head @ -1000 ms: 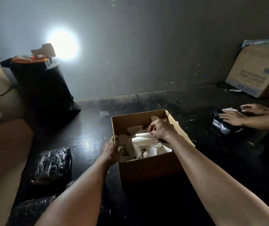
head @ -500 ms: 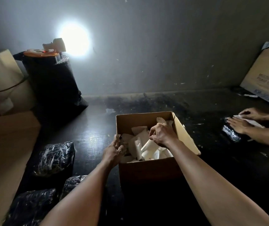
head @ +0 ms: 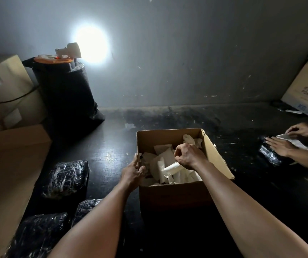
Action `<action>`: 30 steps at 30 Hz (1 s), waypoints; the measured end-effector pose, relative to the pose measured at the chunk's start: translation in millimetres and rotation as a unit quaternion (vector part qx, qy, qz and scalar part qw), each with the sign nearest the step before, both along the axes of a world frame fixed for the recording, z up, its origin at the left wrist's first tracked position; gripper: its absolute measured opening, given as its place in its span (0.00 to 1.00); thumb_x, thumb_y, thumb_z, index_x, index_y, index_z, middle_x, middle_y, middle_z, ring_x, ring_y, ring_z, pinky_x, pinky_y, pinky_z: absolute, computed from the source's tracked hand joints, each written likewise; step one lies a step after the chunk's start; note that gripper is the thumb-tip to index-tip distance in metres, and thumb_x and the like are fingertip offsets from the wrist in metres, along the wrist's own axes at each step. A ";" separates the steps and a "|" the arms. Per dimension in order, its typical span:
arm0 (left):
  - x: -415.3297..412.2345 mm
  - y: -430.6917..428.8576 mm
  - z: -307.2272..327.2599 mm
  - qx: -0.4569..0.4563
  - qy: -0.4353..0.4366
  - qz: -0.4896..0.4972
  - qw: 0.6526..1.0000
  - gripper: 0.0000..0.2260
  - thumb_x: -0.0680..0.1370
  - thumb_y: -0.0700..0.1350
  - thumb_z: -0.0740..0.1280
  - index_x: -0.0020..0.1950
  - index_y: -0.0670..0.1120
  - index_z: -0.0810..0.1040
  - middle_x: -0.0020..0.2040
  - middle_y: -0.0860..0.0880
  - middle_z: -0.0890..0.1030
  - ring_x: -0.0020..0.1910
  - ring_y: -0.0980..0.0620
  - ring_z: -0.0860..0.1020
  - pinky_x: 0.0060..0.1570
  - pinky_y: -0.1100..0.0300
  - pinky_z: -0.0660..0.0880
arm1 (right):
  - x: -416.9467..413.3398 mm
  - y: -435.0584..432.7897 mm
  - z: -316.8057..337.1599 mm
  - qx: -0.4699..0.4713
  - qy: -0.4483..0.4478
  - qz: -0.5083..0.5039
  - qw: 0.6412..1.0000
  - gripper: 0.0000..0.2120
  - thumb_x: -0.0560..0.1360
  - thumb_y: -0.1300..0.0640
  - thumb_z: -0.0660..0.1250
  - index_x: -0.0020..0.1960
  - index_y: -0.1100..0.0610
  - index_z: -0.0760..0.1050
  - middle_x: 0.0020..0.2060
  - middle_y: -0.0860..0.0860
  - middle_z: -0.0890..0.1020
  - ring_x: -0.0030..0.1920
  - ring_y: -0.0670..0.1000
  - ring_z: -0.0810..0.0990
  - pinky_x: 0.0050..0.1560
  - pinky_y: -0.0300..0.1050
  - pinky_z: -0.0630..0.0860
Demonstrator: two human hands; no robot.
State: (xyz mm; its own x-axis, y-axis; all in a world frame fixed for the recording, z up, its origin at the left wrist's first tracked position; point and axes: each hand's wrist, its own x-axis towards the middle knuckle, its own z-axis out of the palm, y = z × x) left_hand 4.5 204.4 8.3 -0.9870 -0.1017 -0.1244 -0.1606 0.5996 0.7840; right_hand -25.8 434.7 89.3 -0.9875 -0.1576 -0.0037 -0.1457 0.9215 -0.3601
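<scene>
Where the cardboard box [head: 175, 194] is sitting: it is being kept on the dark floor [head: 112, 146], open at the top, in the middle of the view and just ahead of the person.
Left hand [head: 133, 173]: the box's left wall is being gripped at its upper edge, with the fingers and thumb curled over the rim.
Right hand [head: 188, 156]: a white roll [head: 171, 167] is being pinched by curled fingertips inside the box, over its near half.
White roll: it is being held at a slant, touching the other white wrapped pieces [head: 160, 159] by which the box is being filled.
Black wrapped bundles [head: 66, 178]: three are being left on the floor to the left of the box, well apart from both hands.
Second person's hands [head: 278, 146]: they are being laid flat on white paper [head: 293, 141] and a black packet [head: 268, 154] at the right edge.
Lamp [head: 71, 50]: it is being carried on top of a tall black roll [head: 63, 90] at the back left, and the grey wall [head: 168, 53] is being lit by it.
Printed carton [head: 306, 94]: it is being leaned against the wall at the far right.
Plain cartons [head: 6, 86]: they are being stacked at the far left, behind a brown cardboard sheet [head: 9, 164].
</scene>
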 end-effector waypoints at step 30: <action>25.9 -315.2 17.4 -0.297 -0.017 -0.040 0.954 0.31 0.73 0.59 0.71 0.72 0.46 0.71 0.65 0.46 0.76 0.64 0.47 0.75 0.62 0.58 0.70 | 14.9 -318.8 -45.6 0.085 -0.090 0.145 0.982 0.31 0.77 0.37 0.65 0.67 0.60 0.71 0.65 0.59 0.76 0.65 0.61 0.75 0.64 0.57 0.74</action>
State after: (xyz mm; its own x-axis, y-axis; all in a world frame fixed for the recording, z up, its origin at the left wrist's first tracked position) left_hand 30.3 -110.8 25.7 -0.9909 -0.0891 -0.1004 -0.1153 0.9479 0.2970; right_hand -10.9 115.9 43.7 -0.8819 -0.4149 -0.2238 -0.3600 0.8992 -0.2485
